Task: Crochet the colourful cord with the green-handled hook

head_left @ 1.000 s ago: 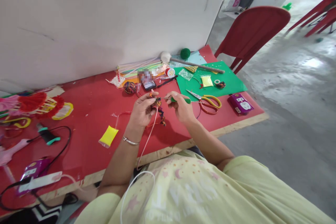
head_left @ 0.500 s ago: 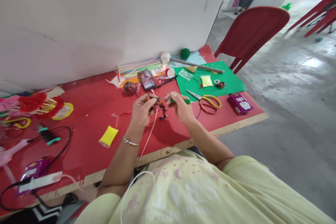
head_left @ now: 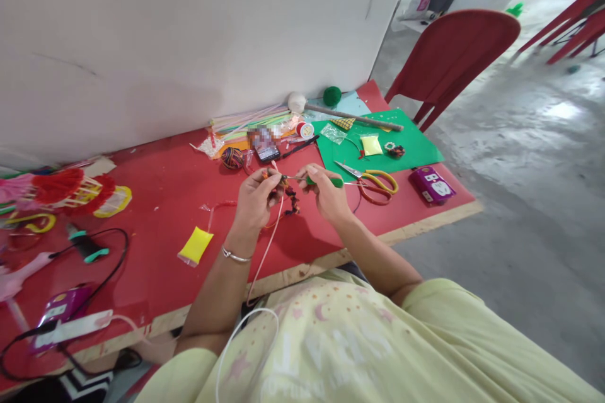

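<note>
- A small piece of many-colored yarn (head_left: 292, 201) is pinched by the thumb and fingers of the left hand (head_left: 255, 198), which are closed on it. It is held over the red table (head_left: 155, 220), and its curly end hangs down at 4 o'clock from those fingertips.
- A crochet hook (head_left: 337, 182) with a green handle is gripped by the closed fingers of the right hand (head_left: 326, 194). Its thin metal end is pointed toward 9 o'clock, at the yarn by the left fingertips. It cannot be told if a loop is caught.
- A pink cord (head_left: 267, 249) is seen running from near the left hand down toward 7 o'clock.
- From the hands, a phone (head_left: 266, 146) is set at 11 o'clock, with a yarn ball (head_left: 232, 158) at 10 o'clock.
- Scissors (head_left: 371, 184) with red and yellow handles are laid at 3 o'clock, with a purple socket box (head_left: 431, 186) farther out.
- A green sheet (head_left: 411, 154) is spread at 2 o'clock, and a pale yellow packet (head_left: 371, 145) is placed on it.
- A bright yellow packet (head_left: 196, 245) is seen at 8 o'clock.
</note>
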A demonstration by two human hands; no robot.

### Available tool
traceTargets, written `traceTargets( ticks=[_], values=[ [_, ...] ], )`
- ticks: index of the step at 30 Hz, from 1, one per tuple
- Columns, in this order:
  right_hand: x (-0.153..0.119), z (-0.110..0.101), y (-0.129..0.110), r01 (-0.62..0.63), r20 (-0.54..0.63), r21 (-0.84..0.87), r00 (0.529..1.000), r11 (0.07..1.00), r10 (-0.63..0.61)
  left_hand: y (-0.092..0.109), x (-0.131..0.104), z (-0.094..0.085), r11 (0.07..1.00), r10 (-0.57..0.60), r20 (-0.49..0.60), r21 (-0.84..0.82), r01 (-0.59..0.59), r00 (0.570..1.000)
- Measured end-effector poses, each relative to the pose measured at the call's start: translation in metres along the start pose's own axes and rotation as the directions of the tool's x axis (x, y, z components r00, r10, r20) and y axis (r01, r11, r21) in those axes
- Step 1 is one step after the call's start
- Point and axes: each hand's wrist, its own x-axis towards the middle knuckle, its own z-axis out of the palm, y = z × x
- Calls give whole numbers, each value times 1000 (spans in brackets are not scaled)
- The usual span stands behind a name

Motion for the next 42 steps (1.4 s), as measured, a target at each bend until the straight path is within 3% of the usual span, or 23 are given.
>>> traceTargets(
  ticks=[9,16,23,31,37,42],
  values=[
    [2,-1,-1,3,6,13,1000,1000,-4,-3,4,0,999,-28,22,21,28,999],
    [3,-2,-7,13,16,-4,1000,1000,-13,-7,9,-5,956,188,102,209,-206,977],
    [-4,-5,-11,42,2,-74,999,996,-42,-6,6,-8,899,253,100,343,-272,962],
    [-11,-6,-12,117,32,-149,993,982,-114,-6,-1,-9,890,256,90,367,-271,962],
    [-14,-5,-15,116,-19,-169,993,979,-121,-6,-6,-9,890,198,189,377,-257,962],
    [-16,-7,-15,131,45,-172,991,976,-125,-4,-9,-8,887,174,215,389,-247,961]
  ],
)
